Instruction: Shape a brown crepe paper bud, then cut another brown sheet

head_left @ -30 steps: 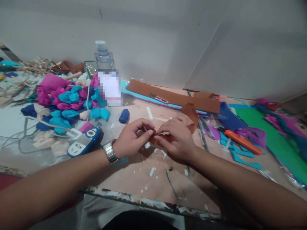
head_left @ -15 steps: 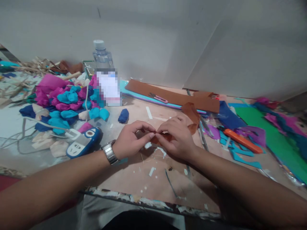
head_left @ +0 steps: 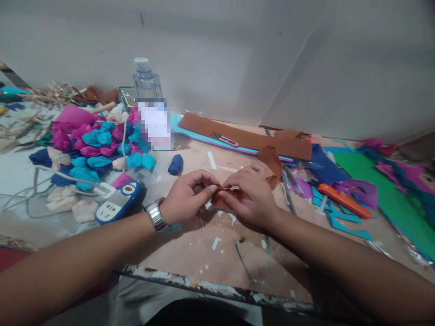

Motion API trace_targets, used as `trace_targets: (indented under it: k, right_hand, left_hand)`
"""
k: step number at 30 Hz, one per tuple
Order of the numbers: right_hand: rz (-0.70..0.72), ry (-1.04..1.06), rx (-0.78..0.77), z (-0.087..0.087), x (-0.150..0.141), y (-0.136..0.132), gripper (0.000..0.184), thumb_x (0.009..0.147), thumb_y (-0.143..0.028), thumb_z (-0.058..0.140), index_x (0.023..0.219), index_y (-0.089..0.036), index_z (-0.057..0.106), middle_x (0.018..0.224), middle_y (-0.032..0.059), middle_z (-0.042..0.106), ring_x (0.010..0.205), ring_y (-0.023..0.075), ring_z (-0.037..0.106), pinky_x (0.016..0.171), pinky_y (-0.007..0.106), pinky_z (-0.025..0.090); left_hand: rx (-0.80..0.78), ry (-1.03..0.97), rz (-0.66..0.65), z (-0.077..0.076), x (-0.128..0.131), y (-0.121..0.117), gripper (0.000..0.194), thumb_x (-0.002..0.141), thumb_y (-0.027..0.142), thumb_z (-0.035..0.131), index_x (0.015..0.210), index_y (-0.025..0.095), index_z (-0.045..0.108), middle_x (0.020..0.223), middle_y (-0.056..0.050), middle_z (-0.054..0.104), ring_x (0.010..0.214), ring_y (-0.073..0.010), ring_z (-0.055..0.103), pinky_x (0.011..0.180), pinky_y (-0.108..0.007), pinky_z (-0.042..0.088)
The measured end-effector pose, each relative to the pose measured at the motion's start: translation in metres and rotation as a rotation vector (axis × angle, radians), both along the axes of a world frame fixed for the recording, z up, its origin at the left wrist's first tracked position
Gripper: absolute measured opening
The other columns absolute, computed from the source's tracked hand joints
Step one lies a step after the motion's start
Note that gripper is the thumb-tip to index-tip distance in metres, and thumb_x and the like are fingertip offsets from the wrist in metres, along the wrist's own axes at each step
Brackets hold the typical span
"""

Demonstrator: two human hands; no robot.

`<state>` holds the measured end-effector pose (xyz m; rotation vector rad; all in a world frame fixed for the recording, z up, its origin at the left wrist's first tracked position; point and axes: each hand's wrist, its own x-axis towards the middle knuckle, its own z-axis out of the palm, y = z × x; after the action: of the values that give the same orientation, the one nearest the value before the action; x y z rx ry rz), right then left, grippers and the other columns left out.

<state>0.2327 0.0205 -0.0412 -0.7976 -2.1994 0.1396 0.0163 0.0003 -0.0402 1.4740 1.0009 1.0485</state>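
Between my two hands is a small piece of brown crepe paper (head_left: 224, 200), pinched along its upper edge and partly covered by the fingers. My left hand (head_left: 190, 192), with a metal watch at the wrist, is closed on the paper's left end with thumb and forefinger. From the other side my right hand (head_left: 249, 192) grips it, thumb in front and fingers curled behind. Just beyond the right hand lies another crumpled brown paper piece (head_left: 271, 163). A crumpled dark blue paper ball (head_left: 176, 164) rests on the table up and left of the left hand.
Pink, blue and cream paper balls (head_left: 98, 136) pile up at the left beside a power strip (head_left: 118, 203) with a white cord. Behind stand a phone (head_left: 154, 124) and a bottle (head_left: 147, 81). Folded brown paper (head_left: 244, 136) bears small scissors. An orange utility knife (head_left: 345, 200) lies right.
The brown paper between my hands now shows more, hanging lower below the fingertips. My left thumb has shifted slightly up and left along its edge.
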Motion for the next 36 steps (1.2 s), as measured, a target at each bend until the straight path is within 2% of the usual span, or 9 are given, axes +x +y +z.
trace_targets:
  k: [6,15,22,28,36]
  right_hand:
    - [0.010,0.002,0.030,0.0003,0.0001,0.0006,0.006,0.098,-0.027,0.074,0.095,-0.025,0.068,0.091,-0.0005,0.077,0.087,0.0203,0.069,0.095,0.046,0.038]
    - [0.017,-0.002,0.049,-0.0003,0.0002,0.0009,0.005,0.098,-0.026,0.074,0.096,-0.025,0.069,0.090,-0.0009,0.078,0.086,0.0194,0.069,0.095,0.046,0.037]
    - [-0.021,0.001,0.005,0.0024,-0.0009,-0.0014,0.004,0.098,-0.027,0.069,0.097,-0.024,0.068,0.094,0.0015,0.078,0.088,0.0208,0.069,0.098,0.048,0.035]
    - [-0.026,-0.022,0.006,0.0005,-0.0015,-0.0001,0.007,0.099,-0.027,0.068,0.094,-0.023,0.068,0.092,0.0008,0.078,0.088,0.0198,0.069,0.098,0.046,0.035]
    - [-0.033,-0.050,0.006,-0.0002,-0.0005,0.0004,0.008,0.101,-0.028,0.067,0.094,-0.024,0.067,0.093,0.0008,0.078,0.088,0.0201,0.068,0.097,0.046,0.034]
  left_hand:
    - [-0.068,-0.052,-0.031,-0.0003,-0.0001,0.0017,0.022,0.094,0.035,0.073,0.102,0.014,0.069,0.068,0.001,0.068,0.053,-0.0094,0.060,0.055,-0.022,0.053]
    - [-0.096,-0.045,-0.037,0.0009,0.0001,0.0011,0.024,0.091,0.035,0.076,0.101,0.014,0.069,0.072,-0.001,0.070,0.056,-0.0106,0.062,0.057,-0.024,0.054]
    - [-0.002,-0.048,0.020,-0.0015,0.0019,0.0011,0.019,0.094,0.028,0.072,0.104,0.015,0.065,0.094,-0.005,0.072,0.073,-0.0121,0.067,0.064,-0.024,0.055]
    - [0.034,-0.055,0.006,-0.0037,0.0020,-0.0001,0.014,0.097,0.025,0.068,0.106,0.017,0.061,0.094,-0.004,0.070,0.074,-0.0109,0.066,0.068,-0.024,0.055]
    - [0.078,0.030,-0.012,-0.0041,0.0009,-0.0016,0.015,0.100,0.029,0.065,0.109,0.018,0.062,0.101,-0.006,0.073,0.086,-0.0148,0.071,0.072,-0.024,0.056]
